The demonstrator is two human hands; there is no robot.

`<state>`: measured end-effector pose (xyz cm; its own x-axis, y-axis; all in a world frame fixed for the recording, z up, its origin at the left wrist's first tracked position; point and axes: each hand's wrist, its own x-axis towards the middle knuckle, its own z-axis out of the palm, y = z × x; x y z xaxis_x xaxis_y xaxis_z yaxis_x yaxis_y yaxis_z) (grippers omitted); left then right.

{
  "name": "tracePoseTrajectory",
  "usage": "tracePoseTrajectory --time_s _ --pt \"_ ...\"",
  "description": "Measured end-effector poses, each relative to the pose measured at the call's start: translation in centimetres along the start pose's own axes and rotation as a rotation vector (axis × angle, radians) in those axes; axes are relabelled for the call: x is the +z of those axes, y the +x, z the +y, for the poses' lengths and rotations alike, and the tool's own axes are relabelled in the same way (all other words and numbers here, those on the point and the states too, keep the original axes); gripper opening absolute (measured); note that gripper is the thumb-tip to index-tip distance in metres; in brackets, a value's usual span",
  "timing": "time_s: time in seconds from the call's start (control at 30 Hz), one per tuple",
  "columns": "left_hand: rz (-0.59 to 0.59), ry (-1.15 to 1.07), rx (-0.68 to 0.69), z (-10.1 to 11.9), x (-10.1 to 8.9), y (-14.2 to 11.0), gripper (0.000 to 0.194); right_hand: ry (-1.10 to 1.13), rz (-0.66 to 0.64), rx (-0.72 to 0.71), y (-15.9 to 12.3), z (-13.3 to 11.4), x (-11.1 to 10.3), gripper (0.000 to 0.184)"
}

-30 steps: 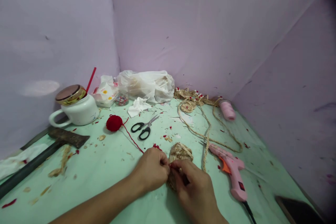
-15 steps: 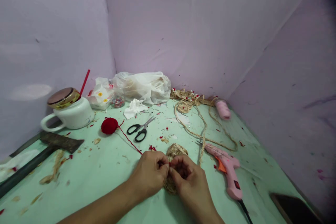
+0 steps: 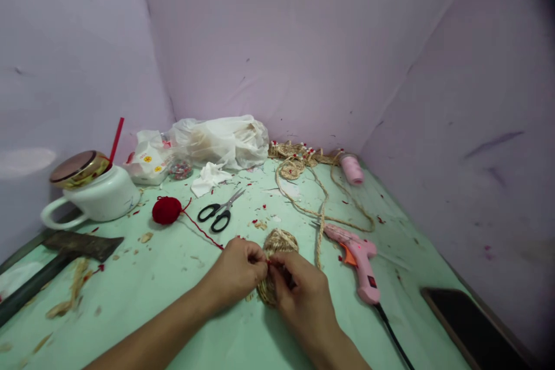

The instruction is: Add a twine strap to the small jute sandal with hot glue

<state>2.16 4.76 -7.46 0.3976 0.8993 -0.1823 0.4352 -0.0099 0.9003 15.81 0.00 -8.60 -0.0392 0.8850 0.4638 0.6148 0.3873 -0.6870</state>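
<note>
A coiled, braided straw piece (image 3: 281, 239) lies on the green tabletop, partly hidden under both hands. Over its middle, my left hand (image 3: 243, 269) is closed in a pinch on red yarn (image 3: 203, 231), which runs back to a red yarn ball (image 3: 167, 210). Fingertip to fingertip with it, my right hand (image 3: 299, 283) pinches as well, and a bit of red shows between the two. Black-handled scissors (image 3: 221, 211) lie just beyond my left hand, blades pointing away.
Right of my hands lies a pink glue gun (image 3: 358, 257), its tip by a braided straw cord (image 3: 321, 237). A phone (image 3: 472, 324), a pink thread spool (image 3: 352, 169), a hammer (image 3: 82, 244), a white mug (image 3: 104, 196) and a plastic bag (image 3: 229, 141) surround the work area.
The view has shifted, so everything sits a little farther left and more of the phone shows. Both hands keep their pinch over the straw piece.
</note>
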Motion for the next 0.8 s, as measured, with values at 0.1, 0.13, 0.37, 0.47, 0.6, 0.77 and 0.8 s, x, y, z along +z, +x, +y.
tracePoseTrajectory --time_s 0.1,0.13,0.37,0.47,0.6,0.77,0.8 --pt "-0.031 -0.032 -0.013 0.1 -0.2 0.2 0.010 -0.041 -0.028 0.000 0.0 -0.3 -0.1 0.020" --pt "-0.038 -0.050 -0.021 0.2 -0.2 0.2 0.010 -0.057 -0.035 0.005 0.0 -0.3 -0.2 0.021" --pt "-0.032 -0.069 -0.042 0.7 -0.3 0.1 0.010 -0.141 -0.100 0.073 0.3 -0.5 -0.4 0.024" --pt "0.020 -0.054 0.009 0.7 -0.1 -0.1 0.009 -0.189 -0.142 0.129 0.5 -0.7 -0.5 0.021" --pt "0.052 0.077 0.131 0.9 0.0 -0.6 0.009 -0.256 -0.196 0.208 0.7 -0.9 -0.8 0.016" --pt "0.118 0.391 0.301 1.2 0.0 -1.3 0.019 -0.241 -0.213 0.253 0.8 -0.8 -0.9 0.015" --pt "0.129 0.427 0.291 1.3 0.1 -1.4 0.020 -0.224 -0.205 0.260 0.8 -0.8 -0.9 0.015"
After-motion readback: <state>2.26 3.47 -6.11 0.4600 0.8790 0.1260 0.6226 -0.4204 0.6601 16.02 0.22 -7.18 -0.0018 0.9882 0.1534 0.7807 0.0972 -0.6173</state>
